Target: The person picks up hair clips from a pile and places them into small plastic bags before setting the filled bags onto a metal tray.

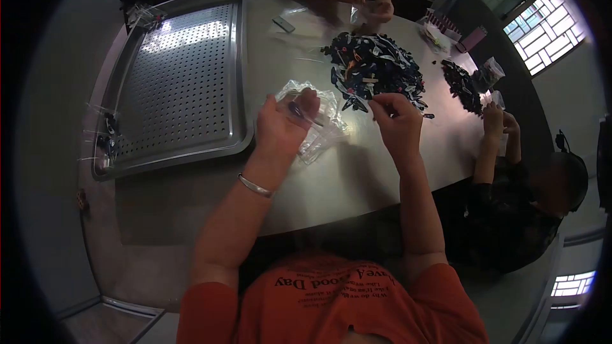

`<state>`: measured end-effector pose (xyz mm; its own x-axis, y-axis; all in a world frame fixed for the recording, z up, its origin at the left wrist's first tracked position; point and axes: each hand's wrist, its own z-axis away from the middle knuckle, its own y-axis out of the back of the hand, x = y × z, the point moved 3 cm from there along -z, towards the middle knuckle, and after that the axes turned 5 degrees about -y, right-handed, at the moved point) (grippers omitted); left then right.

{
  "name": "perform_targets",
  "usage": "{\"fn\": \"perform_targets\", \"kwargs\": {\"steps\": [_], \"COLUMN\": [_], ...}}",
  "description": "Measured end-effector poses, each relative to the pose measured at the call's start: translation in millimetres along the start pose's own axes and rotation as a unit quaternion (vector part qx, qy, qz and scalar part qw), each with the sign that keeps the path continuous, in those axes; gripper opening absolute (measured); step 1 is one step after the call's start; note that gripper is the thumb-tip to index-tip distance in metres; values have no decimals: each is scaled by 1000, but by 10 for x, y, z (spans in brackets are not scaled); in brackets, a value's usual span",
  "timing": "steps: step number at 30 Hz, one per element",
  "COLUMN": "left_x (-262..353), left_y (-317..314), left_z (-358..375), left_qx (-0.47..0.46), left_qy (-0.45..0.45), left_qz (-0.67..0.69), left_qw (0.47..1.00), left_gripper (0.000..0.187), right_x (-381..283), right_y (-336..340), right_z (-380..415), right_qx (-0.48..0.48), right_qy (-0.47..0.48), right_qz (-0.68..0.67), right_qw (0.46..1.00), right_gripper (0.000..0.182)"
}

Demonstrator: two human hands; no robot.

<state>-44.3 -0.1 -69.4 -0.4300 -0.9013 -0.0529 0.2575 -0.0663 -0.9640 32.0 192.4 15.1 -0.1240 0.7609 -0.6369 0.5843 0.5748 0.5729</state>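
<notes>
My left hand (pixel 280 124), wearing a silver bracelet, is closed around a clear plastic bag with a small dark piece (pixel 295 109) showing at its fingers. Beneath it on the metal table lies a stack of clear plastic bags (pixel 312 150). At the near edge of a heap of small dark pieces (pixel 376 64), some with white, orange or red parts, my right hand (pixel 401 124) has thumb and fingertips pinched together. What sits in that pinch I cannot tell.
A large perforated metal tray (pixel 185 76) fills the table's left side, with small bagged pieces at its corners. Across the table a person's hands (pixel 363 3) work with a clear bag. Another person's hands (pixel 497 121) are at right, beside a smaller dark heap (pixel 460 83).
</notes>
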Motion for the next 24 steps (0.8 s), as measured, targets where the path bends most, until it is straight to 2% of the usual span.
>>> {"fn": "perform_targets", "kwargs": {"steps": [3, 4, 6, 9, 16, 18, 19, 22, 24], "left_x": [85, 45, -59, -67, -37, -70, -75, -96, -111], "left_y": [3, -26, -87, -93, -56, -77, -82, -54, -39], "left_z": [-43, -9, 65, 58, 45, 58, 70, 63, 50], "left_qx": [-26, 5, -5, -19, -13, -2, 10, -12, -2], "left_qy": [-21, -37, -22, -3, -21, -27, -31, -23, -26], "left_qz": [29, 13, 3, -7, -43, -46, -50, -44, -50], "left_qw": [999, 999, 1000, 1000, 999, 999, 998, 999, 998], "left_gripper": [59, 59, 58, 57, 55, 55, 55, 55, 54], "right_x": [319, 405, 492, 477, 575, 514, 408, 78, -264], "right_y": [33, -20, -116, -243, -376, -310, -274, -120, -9], "right_z": [-23, -15, -2, -13, -103, -69, -54, 12, 122], "right_qx": [-31, -58, -109, -87, -106, -42, -45, -59, -76], "right_qy": [-25, -16, -27, 24, 28, 37, 41, -28, -43], "right_qz": [66, 114, 191, 254, 296, 250, 248, 5, -30], "right_qw": [997, 992, 975, 963, 949, 967, 967, 998, 996], "right_gripper": [9, 10, 13, 14, 14, 12, 12, 8, 8]}}
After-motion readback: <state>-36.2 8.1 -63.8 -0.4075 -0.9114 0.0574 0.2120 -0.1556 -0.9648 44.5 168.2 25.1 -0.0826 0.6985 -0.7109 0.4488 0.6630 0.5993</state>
